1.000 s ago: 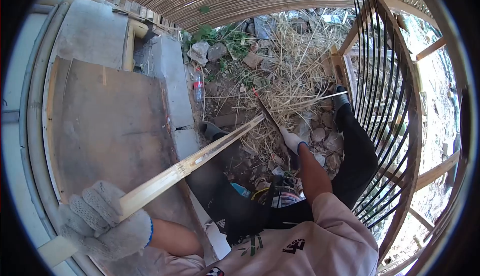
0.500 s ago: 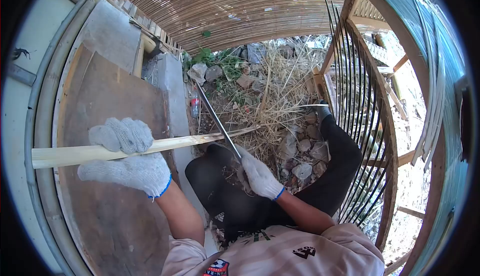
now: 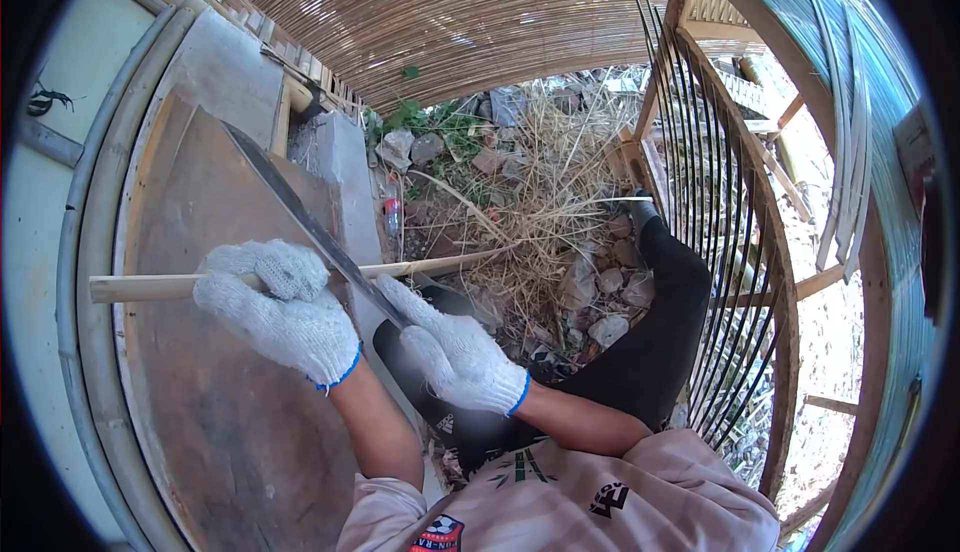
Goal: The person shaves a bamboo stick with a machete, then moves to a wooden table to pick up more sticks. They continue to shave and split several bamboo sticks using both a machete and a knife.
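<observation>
My left hand point(image 3: 277, 307), in a white knitted glove with a blue cuff, is closed around a pale bamboo strip point(image 3: 155, 288). The strip runs across the view from the left, behind the blade, with its far end over the straw. My right hand point(image 3: 452, 352), gloved the same way, grips a long dark machete point(image 3: 308, 224); its handle is hidden inside the fist. The blade slants up and left, crossing over the strip just right of my left hand. Its tip lies above the brown board point(image 3: 225, 432).
A concrete block point(image 3: 347, 187) borders the board. Dry straw point(image 3: 550, 182), stones point(image 3: 608, 330) and a plastic bottle point(image 3: 391, 214) lie on the ground. On the right stands a wooden frame with dark bars point(image 3: 735, 222). A woven bamboo screen point(image 3: 450, 22) closes the back.
The machete has swung left and up from over the straw, across the strip to above the board. My right hand has moved left, and the strip has turned to show its narrower edge.
</observation>
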A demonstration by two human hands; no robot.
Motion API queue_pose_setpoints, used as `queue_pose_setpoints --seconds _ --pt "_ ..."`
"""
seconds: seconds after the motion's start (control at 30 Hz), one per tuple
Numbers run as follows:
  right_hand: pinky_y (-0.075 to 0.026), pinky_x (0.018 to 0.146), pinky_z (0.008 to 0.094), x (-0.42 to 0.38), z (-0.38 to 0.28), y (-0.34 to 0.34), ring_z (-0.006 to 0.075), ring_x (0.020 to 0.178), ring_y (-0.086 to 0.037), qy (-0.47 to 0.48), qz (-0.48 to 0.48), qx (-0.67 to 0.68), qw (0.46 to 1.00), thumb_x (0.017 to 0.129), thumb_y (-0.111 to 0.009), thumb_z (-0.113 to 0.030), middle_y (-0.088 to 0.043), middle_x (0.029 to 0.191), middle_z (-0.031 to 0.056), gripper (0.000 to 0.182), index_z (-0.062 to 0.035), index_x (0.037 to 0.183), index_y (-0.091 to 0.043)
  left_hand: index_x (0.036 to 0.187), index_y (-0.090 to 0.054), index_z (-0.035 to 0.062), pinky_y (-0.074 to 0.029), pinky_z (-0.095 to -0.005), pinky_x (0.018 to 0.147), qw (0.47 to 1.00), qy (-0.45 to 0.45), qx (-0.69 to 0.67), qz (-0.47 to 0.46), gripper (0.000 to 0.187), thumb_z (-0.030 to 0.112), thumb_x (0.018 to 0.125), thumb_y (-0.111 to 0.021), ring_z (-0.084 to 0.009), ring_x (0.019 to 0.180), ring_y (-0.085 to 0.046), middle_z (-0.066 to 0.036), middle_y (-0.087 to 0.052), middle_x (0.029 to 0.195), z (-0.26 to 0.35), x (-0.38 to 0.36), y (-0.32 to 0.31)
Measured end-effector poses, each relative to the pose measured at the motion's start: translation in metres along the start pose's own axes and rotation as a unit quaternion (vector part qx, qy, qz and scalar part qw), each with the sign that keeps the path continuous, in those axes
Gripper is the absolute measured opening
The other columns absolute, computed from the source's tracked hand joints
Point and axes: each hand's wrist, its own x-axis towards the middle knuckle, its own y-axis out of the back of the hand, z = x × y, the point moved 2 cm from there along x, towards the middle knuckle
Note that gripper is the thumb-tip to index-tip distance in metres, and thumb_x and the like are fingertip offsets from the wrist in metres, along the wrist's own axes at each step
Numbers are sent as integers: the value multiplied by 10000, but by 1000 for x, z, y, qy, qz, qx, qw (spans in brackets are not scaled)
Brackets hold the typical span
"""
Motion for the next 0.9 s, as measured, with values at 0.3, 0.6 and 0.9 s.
queue_pose_setpoints --seconds 0.3,0.6,0.9 --pt "-457 583 295 -8 -44 29 91 577 -495 -116 -3 107 987 1130 -432 -246 -559 656 15 543 -29 1626 -376 1292 -579 17 -539 -404 835 997 -61 39 20 484 453 1120 -458 -243 908 -635 -150 -652 1081 14 31 -27" --pt "-465 567 272 6 -96 42 103 568 -533 -35 4 79 996 1125 -404 -377 -596 688 20 647 25 1626 -333 1373 -606 6 -514 -335 948 957 -197 211 -39 358 230 1093 -596 -158 1050 -627 -97 -639 1235 56 67 -36" --pt "-552 925 421 18 -146 47 424 901 -722 13 -9 -8 1000 1054 -493 -141 -711 1163 279 560 3 1590 -410 1315 -607 19 -546 -342 940 931 -212 240 -173 283 37 1035 -644 -187 1078 -661 -97 -660 1231 91 64 -46"
